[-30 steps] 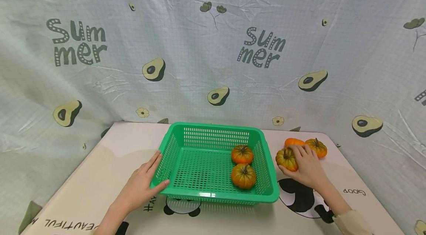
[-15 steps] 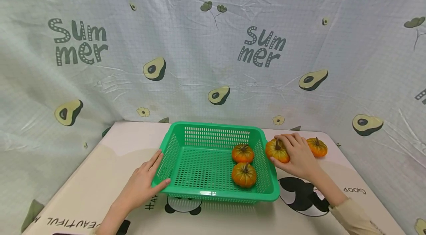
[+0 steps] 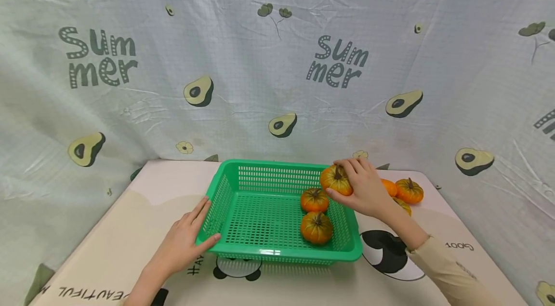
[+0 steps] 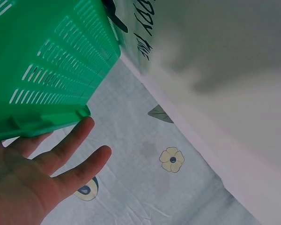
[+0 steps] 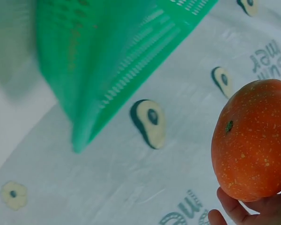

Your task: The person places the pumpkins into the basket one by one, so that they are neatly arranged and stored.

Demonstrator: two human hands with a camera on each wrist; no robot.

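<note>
My right hand (image 3: 363, 188) holds a small orange-and-green pumpkin (image 3: 336, 180) by its side, raised over the right rim of the green plastic basket (image 3: 277, 253). In the right wrist view the orange underside of this pumpkin (image 5: 253, 140) shows, with fingertips curled against it. Two more pumpkins sit inside the basket on its right side, a rear one (image 3: 314, 199) and a front one (image 3: 316, 228). My left hand (image 3: 182, 241) rests at the basket's left front corner, thumb on the rim. Its fingers (image 4: 68, 140) lie straight and spread along the outer wall in the left wrist view.
Right of the basket, several pumpkins stand on the table: a green-orange one (image 3: 409, 191), an orange one (image 3: 389, 187) and one (image 3: 403, 206) partly hidden by my right forearm. A printed curtain (image 3: 243, 79) hangs behind the table (image 3: 165, 180).
My right hand has lifted the pumpkin from the group on the right and carried it left and up to above the basket's rim. My left hand stays at the basket's corner.
</note>
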